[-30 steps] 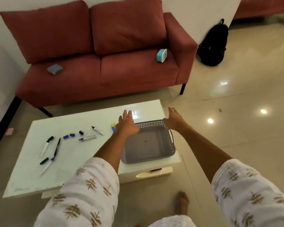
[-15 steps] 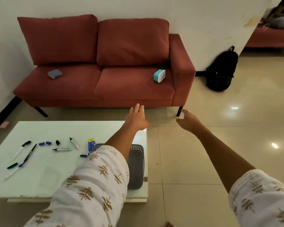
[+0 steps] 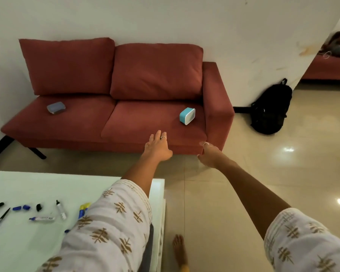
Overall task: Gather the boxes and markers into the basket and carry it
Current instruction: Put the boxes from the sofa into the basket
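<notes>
A teal and white box stands on the right seat of the red sofa. On the left seat lies a grey-blue box. My left hand and my right hand are stretched out in the air before the sofa's front edge, below the teal box, both with relaxed fingers and holding nothing. Several markers and loose caps lie on the white table at the lower left. Only a sliver of the grey basket shows behind my left sleeve.
A black backpack leans against the wall to the right of the sofa. Glossy tiled floor spreads between table and sofa. My bare foot stands beside the table's right edge. Another red seat shows through the doorway at far right.
My view has lifted from the table and basket toward the sofa. Both hands left the basket's rim and now reach forward over the floor toward the sofa.
</notes>
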